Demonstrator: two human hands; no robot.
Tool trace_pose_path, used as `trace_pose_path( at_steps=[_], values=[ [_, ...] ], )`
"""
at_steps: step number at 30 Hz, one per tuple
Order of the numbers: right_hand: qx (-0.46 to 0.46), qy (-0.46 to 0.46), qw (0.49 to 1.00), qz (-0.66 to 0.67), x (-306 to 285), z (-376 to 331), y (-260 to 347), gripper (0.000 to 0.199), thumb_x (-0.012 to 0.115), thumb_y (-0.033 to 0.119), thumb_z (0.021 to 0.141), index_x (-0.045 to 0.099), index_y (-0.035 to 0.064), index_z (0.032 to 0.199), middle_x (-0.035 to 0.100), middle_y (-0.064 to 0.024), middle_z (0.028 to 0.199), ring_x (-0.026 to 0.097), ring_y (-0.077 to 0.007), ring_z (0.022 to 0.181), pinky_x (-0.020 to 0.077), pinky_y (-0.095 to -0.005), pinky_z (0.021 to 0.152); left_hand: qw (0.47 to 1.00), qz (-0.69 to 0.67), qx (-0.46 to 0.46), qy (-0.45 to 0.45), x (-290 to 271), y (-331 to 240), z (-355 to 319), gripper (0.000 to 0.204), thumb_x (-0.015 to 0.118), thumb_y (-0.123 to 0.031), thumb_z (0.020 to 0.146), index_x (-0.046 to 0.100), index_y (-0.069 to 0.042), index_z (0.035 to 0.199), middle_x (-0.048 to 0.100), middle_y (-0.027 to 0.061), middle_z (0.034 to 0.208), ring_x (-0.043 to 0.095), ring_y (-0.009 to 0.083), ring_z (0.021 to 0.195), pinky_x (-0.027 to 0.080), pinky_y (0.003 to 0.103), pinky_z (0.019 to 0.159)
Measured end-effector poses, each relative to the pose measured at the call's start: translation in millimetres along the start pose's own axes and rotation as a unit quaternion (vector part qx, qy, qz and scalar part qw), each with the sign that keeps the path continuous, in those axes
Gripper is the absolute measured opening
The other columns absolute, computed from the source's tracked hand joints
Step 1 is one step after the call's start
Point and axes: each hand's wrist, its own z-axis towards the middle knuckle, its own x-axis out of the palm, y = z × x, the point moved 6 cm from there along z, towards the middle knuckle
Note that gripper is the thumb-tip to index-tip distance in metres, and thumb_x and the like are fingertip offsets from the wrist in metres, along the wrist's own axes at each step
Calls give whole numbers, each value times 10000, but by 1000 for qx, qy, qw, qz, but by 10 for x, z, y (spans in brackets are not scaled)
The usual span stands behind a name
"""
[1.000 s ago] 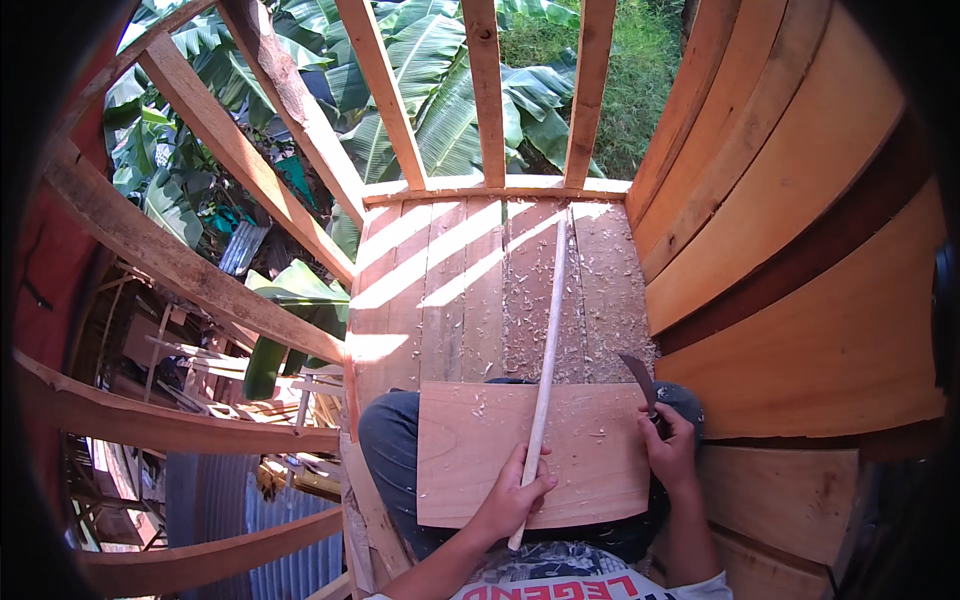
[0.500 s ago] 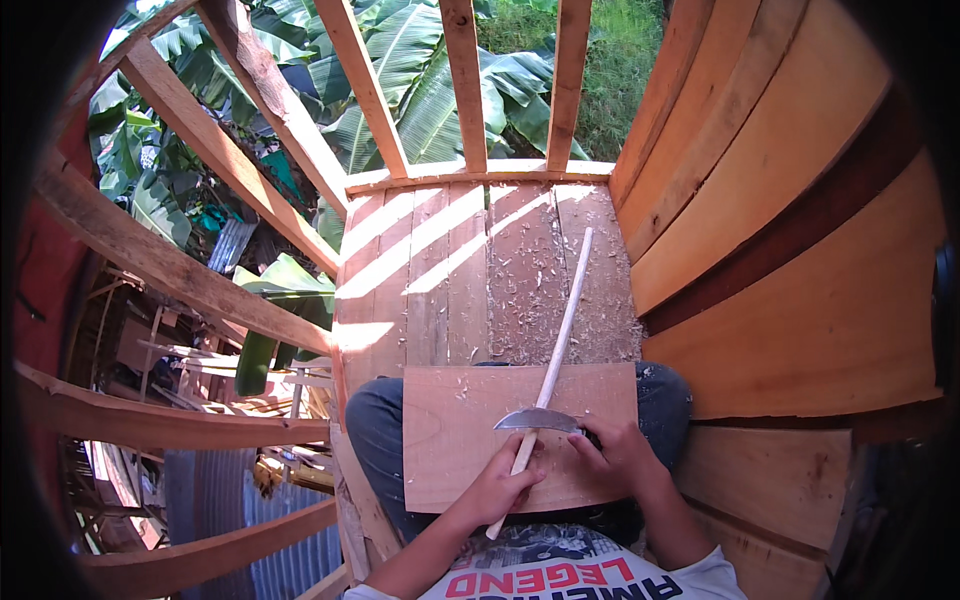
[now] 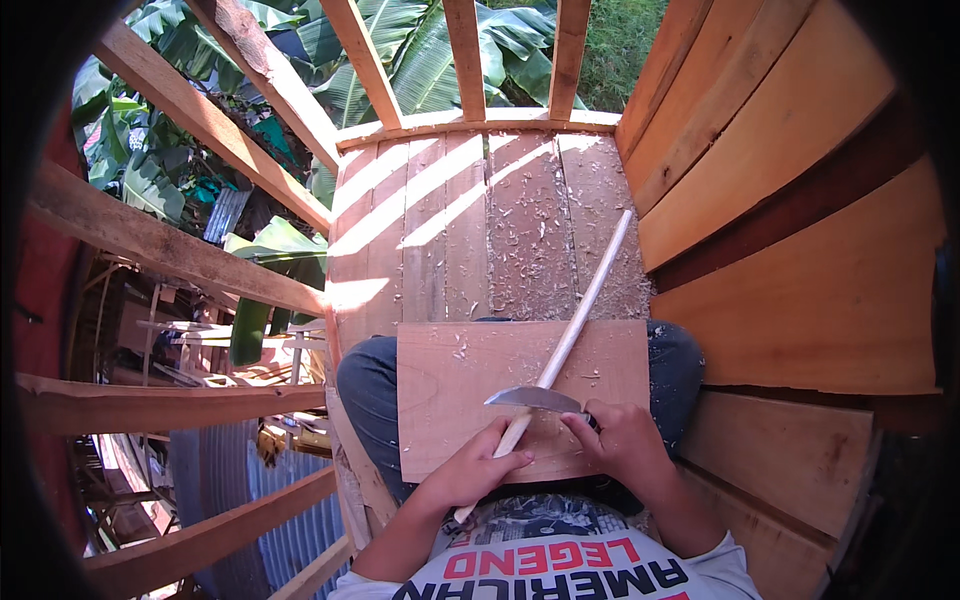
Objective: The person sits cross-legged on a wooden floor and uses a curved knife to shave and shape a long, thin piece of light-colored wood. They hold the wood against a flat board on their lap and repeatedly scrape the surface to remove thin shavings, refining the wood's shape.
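Note:
A flat wooden board (image 3: 450, 385) lies across my lap. On it rests a long pale wooden stick (image 3: 580, 312), slanting up to the right over the plank floor. My left hand (image 3: 475, 470) grips the stick's near end. My right hand (image 3: 620, 445) holds a knife by its handle, and the curved blade (image 3: 530, 400) lies across the stick just above my left hand.
Wood shavings cover the plank floor (image 3: 480, 220) ahead. A wall of wide planks (image 3: 790, 230) rises on the right. Open wooden beams (image 3: 190, 255) and railing slats (image 3: 460, 60) stand left and ahead, with banana leaves and a drop to corrugated sheets below.
My right hand has brought the knife in from the board's right edge onto the stick. The blade now lies across the stick near my left hand.

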Motion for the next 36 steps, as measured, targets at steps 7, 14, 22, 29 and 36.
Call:
trace_pose_path(
  at_steps=[7,14,22,29,36],
  values=[
    [51,10,999,15,-18,13,21,493,552,476,890,660,21,735,600,-221,629,621,-400,621,492,-458,555,998,10,55,8,22,28,84,347,612,-180,878,481,12,1137,508,21,828,471,69,680,394,233,571],
    [83,-10,996,-34,-25,14,-45,503,565,486,882,672,16,738,593,-221,600,624,-398,598,506,-452,543,999,-25,28,36,4,116,51,338,593,-174,895,481,12,1153,541,66,928,514,115,807,431,256,704],
    [61,0,998,-27,12,46,37,501,546,456,906,679,-1,752,590,-238,606,629,-392,607,504,-428,537,996,-18,88,9,-26,54,112,311,575,-146,901,452,-41,1166,472,-20,751,429,38,530,334,190,445],
    [71,-10,997,-15,13,223,-29,509,544,474,901,685,8,753,593,-226,604,625,-402,606,496,-446,537,996,-63,46,43,-24,83,120,266,566,-139,908,449,3,1100,485,47,867,473,98,751,408,241,669],
    [93,-13,995,-45,6,289,-136,544,562,503,881,654,4,687,582,-216,571,622,-383,562,491,-438,512,998,-57,25,26,29,56,127,260,561,-111,900,446,-6,1108,474,41,870,461,90,778,403,234,683]
  ],
)
